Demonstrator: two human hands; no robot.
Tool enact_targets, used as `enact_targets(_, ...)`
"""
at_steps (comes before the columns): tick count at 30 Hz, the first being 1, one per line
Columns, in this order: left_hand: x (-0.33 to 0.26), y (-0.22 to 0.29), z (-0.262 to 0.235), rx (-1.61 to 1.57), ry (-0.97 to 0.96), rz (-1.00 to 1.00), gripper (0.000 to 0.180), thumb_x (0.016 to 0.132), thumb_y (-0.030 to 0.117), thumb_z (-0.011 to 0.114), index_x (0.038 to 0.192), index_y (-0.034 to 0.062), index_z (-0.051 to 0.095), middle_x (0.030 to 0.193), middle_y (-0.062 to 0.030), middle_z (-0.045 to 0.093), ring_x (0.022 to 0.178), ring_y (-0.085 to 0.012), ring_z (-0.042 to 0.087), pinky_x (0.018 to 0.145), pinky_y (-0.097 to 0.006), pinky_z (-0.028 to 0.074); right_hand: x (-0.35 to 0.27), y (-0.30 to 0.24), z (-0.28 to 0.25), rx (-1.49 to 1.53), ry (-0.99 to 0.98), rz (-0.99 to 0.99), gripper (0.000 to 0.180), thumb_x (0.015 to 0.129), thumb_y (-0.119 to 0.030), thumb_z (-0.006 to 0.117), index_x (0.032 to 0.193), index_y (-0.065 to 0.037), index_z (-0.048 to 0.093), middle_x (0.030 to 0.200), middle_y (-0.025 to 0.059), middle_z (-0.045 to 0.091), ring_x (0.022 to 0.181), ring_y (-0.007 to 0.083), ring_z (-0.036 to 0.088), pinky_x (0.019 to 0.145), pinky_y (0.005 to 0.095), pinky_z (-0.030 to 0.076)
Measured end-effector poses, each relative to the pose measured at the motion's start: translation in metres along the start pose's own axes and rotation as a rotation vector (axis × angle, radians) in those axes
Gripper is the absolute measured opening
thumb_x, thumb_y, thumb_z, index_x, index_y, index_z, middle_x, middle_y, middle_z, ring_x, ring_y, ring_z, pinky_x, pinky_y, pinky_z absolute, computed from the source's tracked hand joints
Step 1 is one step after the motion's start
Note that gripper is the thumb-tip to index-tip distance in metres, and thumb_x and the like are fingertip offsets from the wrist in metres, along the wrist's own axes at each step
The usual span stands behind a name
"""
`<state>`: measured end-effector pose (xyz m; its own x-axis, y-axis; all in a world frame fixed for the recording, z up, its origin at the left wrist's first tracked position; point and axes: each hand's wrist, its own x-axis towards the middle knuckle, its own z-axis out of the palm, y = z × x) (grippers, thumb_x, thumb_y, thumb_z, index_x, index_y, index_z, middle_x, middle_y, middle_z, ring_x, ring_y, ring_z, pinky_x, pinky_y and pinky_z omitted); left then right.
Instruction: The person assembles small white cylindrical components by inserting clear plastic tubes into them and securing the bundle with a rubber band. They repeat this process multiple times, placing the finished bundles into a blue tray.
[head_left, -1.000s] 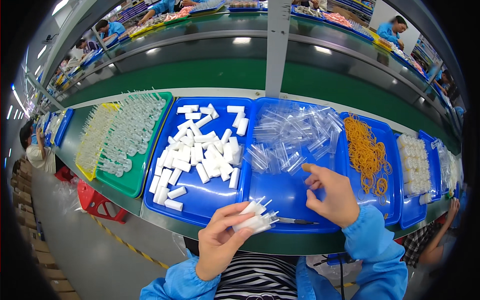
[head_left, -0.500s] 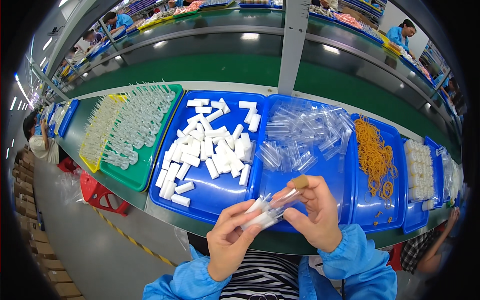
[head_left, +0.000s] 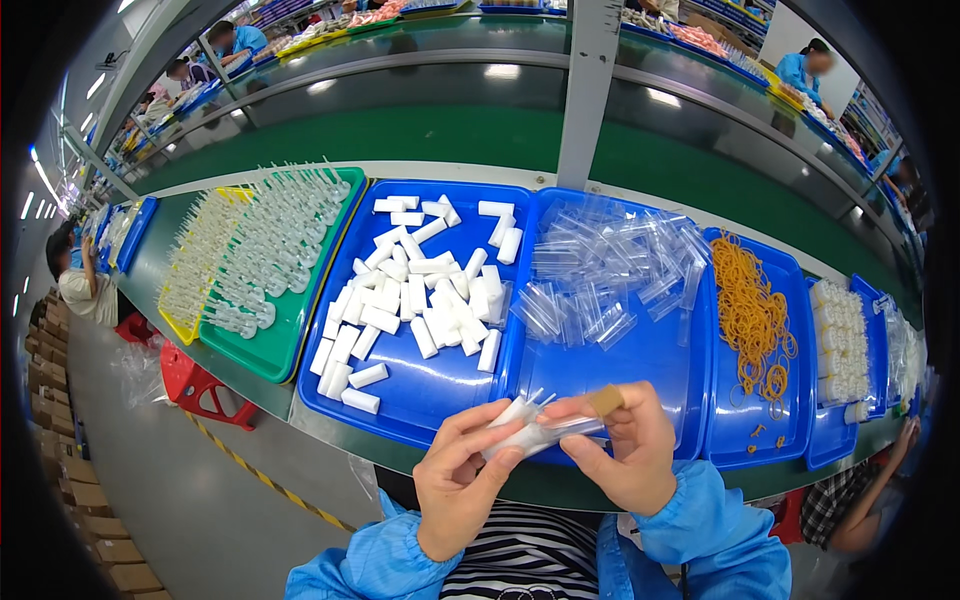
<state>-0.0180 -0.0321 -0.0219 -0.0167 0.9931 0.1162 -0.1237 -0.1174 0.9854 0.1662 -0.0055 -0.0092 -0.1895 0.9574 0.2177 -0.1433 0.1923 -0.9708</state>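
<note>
A green worktable [head_left: 420,458] is lined from left to right with a yellow tray [head_left: 181,328] and a green tray [head_left: 255,358] of clear plastic pieces, a blue tray [head_left: 425,389] of white cylinders [head_left: 425,338], another of clear sleeves [head_left: 612,240] and one of orange rubber bands [head_left: 750,310]. A red stool [head_left: 200,385] is set on the floor at the left; beyond the table, workers are seated along a far bench.

Over the near edge of the trays, white pieces [head_left: 512,440] are pinched closely between thumb and fingers of the left hand [head_left: 455,490]. A clear sleeve [head_left: 578,426] is gripped against them by the nearly closed right hand [head_left: 635,455], on which a tan finger cover [head_left: 605,400] is worn.

The white pieces are partly hidden by fingers; whether the sleeve is fitted over one cannot be told. Things at the far right are blurred and bent.
</note>
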Motion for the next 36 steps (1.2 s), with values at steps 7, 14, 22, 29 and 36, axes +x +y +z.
enact_targets(7,-0.003,-0.002,-0.006,0.066,-0.056,0.048,0.029,0.086,-0.007,0.07,0.115,-0.003,0.068,0.13,-0.0202,0.056,0.118,-0.0278,0.059,0.099,-0.037,0.052,0.011,-0.004,-0.015,-0.27,-0.142,-0.044,0.032,0.089,-0.005,0.073,0.114,-0.001,0.054,0.113,0.0147,0.07,0.112,0.023,0.065,0.096,0.0346,0.052)
enact_targets(14,-0.001,-0.001,0.0,0.205,-0.003,0.113,0.033,0.085,-0.001,0.074,0.118,-0.0003,0.07,0.13,-0.0173,0.056,0.114,-0.0259,0.062,0.093,-0.034,0.054,0.009,-0.002,-0.004,-0.073,-0.059,0.097,0.031,0.09,-0.007,0.072,0.117,-0.002,0.058,0.109,0.0102,0.069,0.108,0.0194,0.064,0.096,0.033,0.05)
enact_targets(22,0.002,-0.004,-0.016,-0.061,-0.125,-0.068,0.041,0.087,-0.011,0.066,0.126,-0.0044,0.058,0.14,-0.0186,0.041,0.12,-0.0273,0.057,0.096,-0.036,0.057,0.021,-0.006,-0.027,-0.035,-0.013,0.198,0.03,0.089,-0.01,0.074,0.114,0.0,0.062,0.106,0.0092,0.07,0.104,0.0159,0.064,0.096,0.0329,0.048)
enact_targets(29,-0.004,-0.007,-0.01,-0.087,-0.091,0.019,0.031,0.079,-0.015,0.073,0.105,-0.0056,0.058,0.119,-0.0163,0.051,0.119,-0.0283,0.058,0.094,-0.043,0.059,0.011,-0.007,-0.022,-0.178,-0.118,0.18,0.027,0.086,-0.012,0.078,0.106,-0.003,0.062,0.104,0.0068,0.071,0.101,0.0154,0.065,0.099,0.0338,0.047)
enact_targets(36,-0.002,-0.002,-0.008,-0.106,-0.104,-0.008,0.045,0.083,-0.006,0.074,0.121,-0.0026,0.051,0.128,-0.0176,0.049,0.123,-0.0292,0.055,0.099,-0.044,0.055,0.014,-0.006,-0.022,-0.043,-0.19,0.18,0.028,0.087,-0.01,0.077,0.111,-0.006,0.063,0.111,0.0088,0.067,0.105,0.0184,0.064,0.098,0.0341,0.049)
